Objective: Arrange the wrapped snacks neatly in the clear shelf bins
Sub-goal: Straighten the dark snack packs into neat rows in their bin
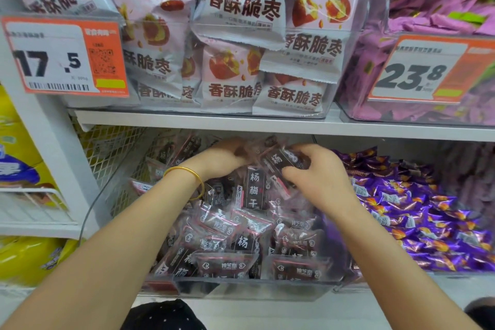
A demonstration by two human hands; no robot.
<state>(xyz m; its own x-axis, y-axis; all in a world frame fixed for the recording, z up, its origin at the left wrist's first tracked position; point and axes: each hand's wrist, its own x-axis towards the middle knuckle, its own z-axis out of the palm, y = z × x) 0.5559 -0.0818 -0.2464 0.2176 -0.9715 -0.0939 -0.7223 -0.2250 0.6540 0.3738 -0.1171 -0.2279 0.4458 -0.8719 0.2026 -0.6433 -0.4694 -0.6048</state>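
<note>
glossy clear plastic snack wrappers (251, 190)

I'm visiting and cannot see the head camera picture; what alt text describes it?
Two hands reach into a clear bin of dark wrapped plum snacks: the right hand grips one packet, the left hand, gold bangle at its wrist, reaches among others. Purple candies lie to the right; pink jujube bags and orange price tags sit above.

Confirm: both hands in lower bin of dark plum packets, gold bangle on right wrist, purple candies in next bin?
No: the head view shows the gold bangle on the left wrist. The left hand and right hand are in the bin of dark plum packets; purple candies in the next bin.
</note>
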